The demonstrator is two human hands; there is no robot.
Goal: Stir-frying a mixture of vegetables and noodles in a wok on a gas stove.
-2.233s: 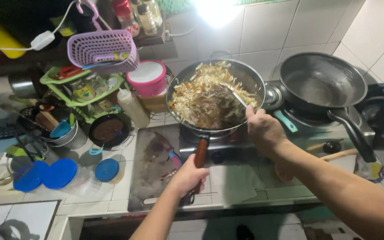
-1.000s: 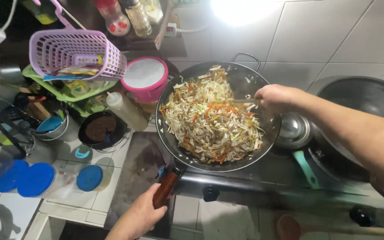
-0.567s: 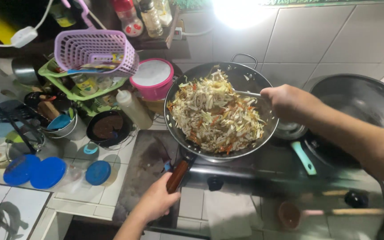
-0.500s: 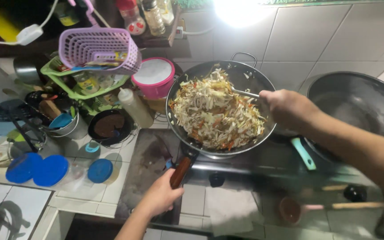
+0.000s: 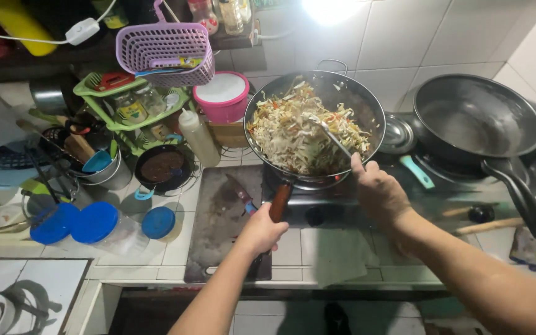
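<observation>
The right hand (image 5: 379,195) has drawn back from over the wok (image 5: 314,127).

Both forearms bare, no sleeves; hands (image 5: 262,231) ungloved, no rings or watch visible

a white tiled counter (image 5: 293,248) carries blue-lidded jars (image 5: 103,224), a dark board (image 5: 221,214) and, perhaps, a stove (image 5: 336,208).

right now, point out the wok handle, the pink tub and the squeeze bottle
wok handle (image 5: 280,202), head view, reddish shaft above the left hand
pink tub (image 5: 221,99), head view, white lid
squeeze bottle (image 5: 198,139), head view, pale body
</observation>
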